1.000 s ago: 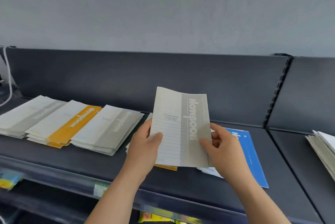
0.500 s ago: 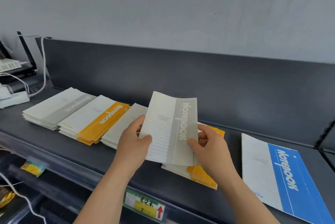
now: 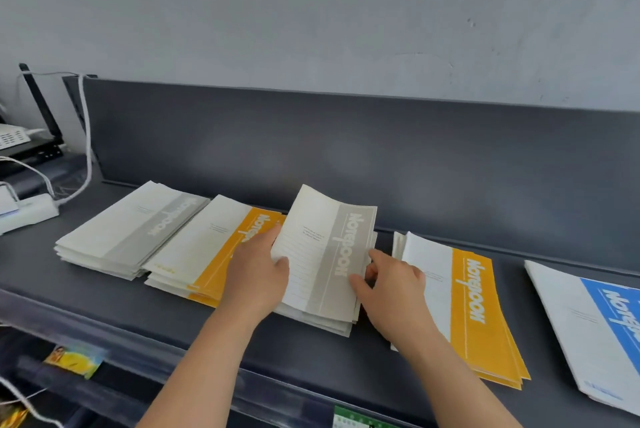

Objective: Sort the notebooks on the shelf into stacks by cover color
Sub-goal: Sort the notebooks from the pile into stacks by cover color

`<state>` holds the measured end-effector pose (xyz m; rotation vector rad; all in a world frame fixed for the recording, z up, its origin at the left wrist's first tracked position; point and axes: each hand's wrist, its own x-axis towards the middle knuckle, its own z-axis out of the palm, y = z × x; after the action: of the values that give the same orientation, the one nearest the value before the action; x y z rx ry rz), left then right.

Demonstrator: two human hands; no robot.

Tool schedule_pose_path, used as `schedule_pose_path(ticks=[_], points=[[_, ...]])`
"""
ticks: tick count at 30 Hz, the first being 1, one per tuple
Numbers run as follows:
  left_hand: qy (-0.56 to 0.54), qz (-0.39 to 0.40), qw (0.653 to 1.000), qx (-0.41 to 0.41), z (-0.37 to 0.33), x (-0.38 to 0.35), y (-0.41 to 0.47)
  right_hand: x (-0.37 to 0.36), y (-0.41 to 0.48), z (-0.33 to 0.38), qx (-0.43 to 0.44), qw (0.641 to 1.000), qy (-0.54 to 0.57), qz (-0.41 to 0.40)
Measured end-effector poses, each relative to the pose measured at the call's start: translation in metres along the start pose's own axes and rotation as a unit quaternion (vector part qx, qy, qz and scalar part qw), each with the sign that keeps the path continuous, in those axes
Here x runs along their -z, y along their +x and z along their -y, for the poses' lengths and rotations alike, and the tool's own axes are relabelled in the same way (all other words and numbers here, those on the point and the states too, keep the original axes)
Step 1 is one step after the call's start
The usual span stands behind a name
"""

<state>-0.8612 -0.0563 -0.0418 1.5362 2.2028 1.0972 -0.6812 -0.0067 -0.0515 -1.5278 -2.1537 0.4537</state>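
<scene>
Down it comes: the grey-band notebook (image 3: 325, 251) has dropped from its raised hold half a second back and now sits low over the grey stack (image 3: 320, 322), near edge about on the pile, far edge still tipped up towards the back panel (image 3: 346, 157); the head view has also swung so more of the right side shows.

Head view, step in hand: placing a grey cover on its matching pile; the left hand (image 3: 254, 278) grasps the notebook's left edge, thumb on the lined cover, fingers beneath; the right hand (image 3: 394, 296) pinches the right edge, thumb on top, fingers curled under. By my reading the next move calls for laying the far edge flat, squaring corners with the pile, then letting go with both hands.

Sorting looks unfinished: a second grey stack (image 3: 131, 233) sits far left, one yellow stack (image 3: 207, 254) just beside it, another yellow stack (image 3: 474, 306) right of the hands, and a blue notebook (image 3: 595, 334) at far right.

Room is tight: piles left and right lie close to the target; the left hand hovers over the left yellow pile; open shelf (image 3: 294, 358) lies in front, up to the front lip (image 3: 86, 323); a white power strip (image 3: 29, 212) sits well clear at left.
</scene>
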Motion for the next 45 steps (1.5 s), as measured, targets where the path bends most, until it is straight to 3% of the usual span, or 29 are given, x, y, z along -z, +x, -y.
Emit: schedule_pose_path(ticks=[7, 13, 18, 26, 45], points=[[0.092, 0.023, 0.995, -0.017, 0.016, -0.006, 0.0, -0.014, -0.002, 0.012, -0.009, 0.988, -0.15, 0.016], [0.145, 0.006, 0.988, -0.058, 0.009, -0.001, 0.003, -0.002, -0.008, 0.013, 0.004, 0.99, -0.128, -0.055], [0.073, -0.01, 0.99, -0.123, -0.014, -0.004, -0.005, 0.021, -0.017, -0.001, -0.023, 0.988, -0.109, -0.111], [0.004, 0.035, 0.982, -0.187, -0.056, -0.037, -0.033, 0.054, -0.051, -0.04, -0.076, 0.983, -0.084, -0.144], [-0.025, 0.074, 0.975, -0.21, -0.246, -0.193, -0.149, 0.213, -0.161, -0.248, -0.128, 0.971, -0.126, -0.154]])
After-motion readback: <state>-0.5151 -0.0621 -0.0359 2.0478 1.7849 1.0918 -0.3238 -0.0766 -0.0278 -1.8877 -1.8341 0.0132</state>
